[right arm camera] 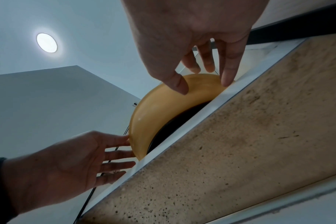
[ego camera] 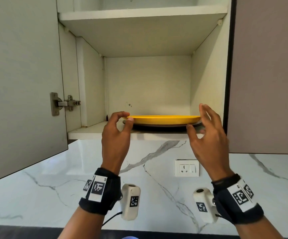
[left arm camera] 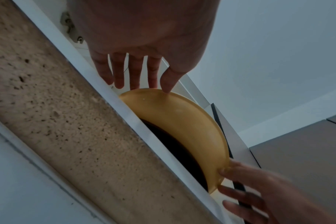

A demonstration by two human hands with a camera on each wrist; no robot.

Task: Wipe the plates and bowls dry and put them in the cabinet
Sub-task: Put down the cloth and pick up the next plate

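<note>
No words, brands or numbers I can read anywhere, only black-and-white square code tags on my wrist straps [ego camera: 97, 188] and on my wrist cameras [ego camera: 130, 201]

Home kitchen, open wall cabinet [ego camera: 208, 69], marble backsplash [ego camera: 157, 169], wall socket [ego camera: 187, 168]

smooth, glossy yellow plate [ego camera: 164, 119] between hands; polished veined marble wall [ego camera: 157, 195] below; rough speckled shelf underside [left arm camera: 67, 121].
</note>
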